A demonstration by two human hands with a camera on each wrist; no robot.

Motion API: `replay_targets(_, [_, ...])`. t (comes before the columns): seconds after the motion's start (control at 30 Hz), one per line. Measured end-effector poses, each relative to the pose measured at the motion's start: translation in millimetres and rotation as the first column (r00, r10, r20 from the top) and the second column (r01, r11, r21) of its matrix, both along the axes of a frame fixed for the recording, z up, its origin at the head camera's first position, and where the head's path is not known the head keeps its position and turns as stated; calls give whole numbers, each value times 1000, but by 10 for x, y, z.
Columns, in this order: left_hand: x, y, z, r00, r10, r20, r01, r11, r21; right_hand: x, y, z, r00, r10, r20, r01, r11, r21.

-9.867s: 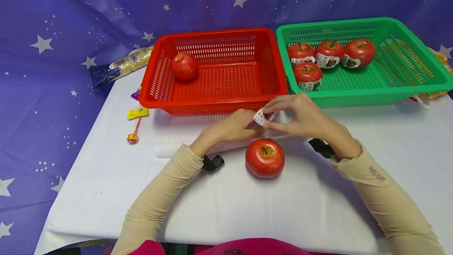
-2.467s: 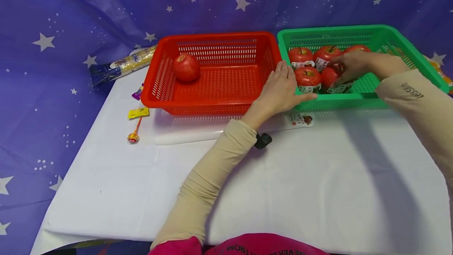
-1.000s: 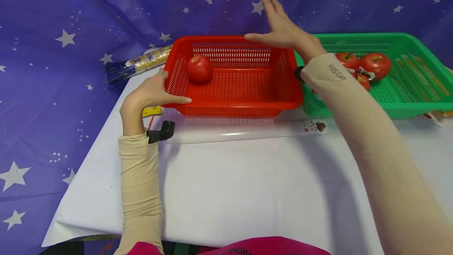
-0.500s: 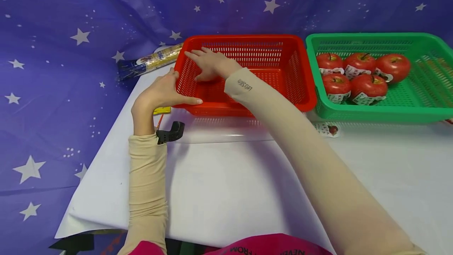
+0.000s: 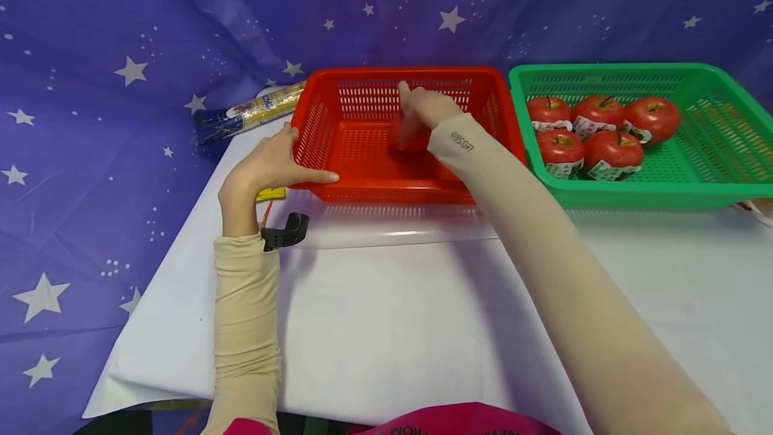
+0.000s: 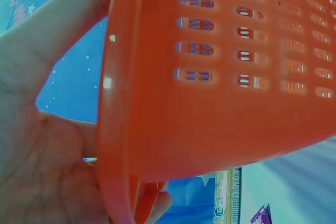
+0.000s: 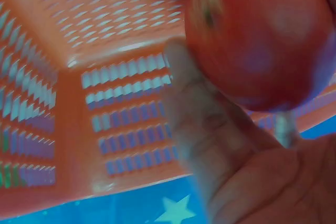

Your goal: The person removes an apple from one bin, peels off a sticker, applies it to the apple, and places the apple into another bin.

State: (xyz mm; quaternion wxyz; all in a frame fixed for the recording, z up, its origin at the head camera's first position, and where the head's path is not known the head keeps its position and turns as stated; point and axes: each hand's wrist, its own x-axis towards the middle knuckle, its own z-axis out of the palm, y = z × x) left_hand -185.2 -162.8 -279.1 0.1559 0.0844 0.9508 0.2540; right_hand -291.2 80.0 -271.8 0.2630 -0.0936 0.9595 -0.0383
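Observation:
A red plastic basket (image 5: 362, 191) stands at the back of the white table. My left hand (image 5: 272, 163) grips its front left corner, thumb along the front wall; in the left wrist view the fingers of that hand (image 6: 42, 129) curl around the basket rim (image 6: 210, 103). My right hand (image 5: 423, 113) reaches into the basket and holds a bare red apple (image 5: 403, 139), blurred by motion. Up close in the right wrist view, the apple (image 7: 257, 40) sits in my fingers above the basket floor (image 7: 105, 24).
A green basket (image 5: 664, 195) to the right holds several red apples with label bands (image 5: 594, 114). A long snack packet (image 5: 253, 109) lies at the back left, a yellow wrapper (image 5: 272, 194) by the red basket. A glossy white strip (image 5: 392, 233) lies in front.
My right hand has taken hold of the apple at the basket's left side and moved it toward the middle. The left hand stays on the corner.

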Motion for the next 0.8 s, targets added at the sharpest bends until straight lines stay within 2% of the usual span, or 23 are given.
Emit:
replay_targets(0.03, [1, 3, -2, 1000, 0, 0, 0, 1000, 2, 11, 54, 4, 999, -31, 15, 31, 1000, 0])
replay_targets(0.1, [4, 2, -2, 1000, -1, -2, 1, 1000, -1, 30, 124, -11, 999, -31, 37, 32, 999, -24])
replay_targets(0.23, [19, -1, -9, 1000, 2, -6, -2, 1000, -6, 82, 174, -94, 997, 41, 67, -32, 990, -135])
replay_targets(0.3, [38, 12, -6, 1000, 6, -6, -6, 1000, 0, 104, 183, -140, 995, 80, 54, -71, 984, -163])
replay_targets(0.4, [80, 51, 13, 1000, 2, -19, -2, 1000, 1, 138, 196, -159, 991, 133, -17, -134, 970, -205])
replay_targets(0.47, [114, 86, 38, 999, -3, -32, 2, 1000, -19, 177, 204, -114, 982, 168, -88, -185, 949, -256])
replay_targets(0.6, [168, 144, 87, 998, -18, -59, 14, 997, -75, 359, 243, 97, 957, 192, -218, -265, 884, -385])
replay_targets(0.7, [191, 160, 108, 998, -14, -64, 8, 995, -96, 613, 302, 254, 932, 195, -306, -320, 838, -441])
replay_targets(0.8, [200, 155, 115, 998, -7, -70, 0, 995, -102, 940, 385, 333, 904, 181, -388, -366, 797, -481])
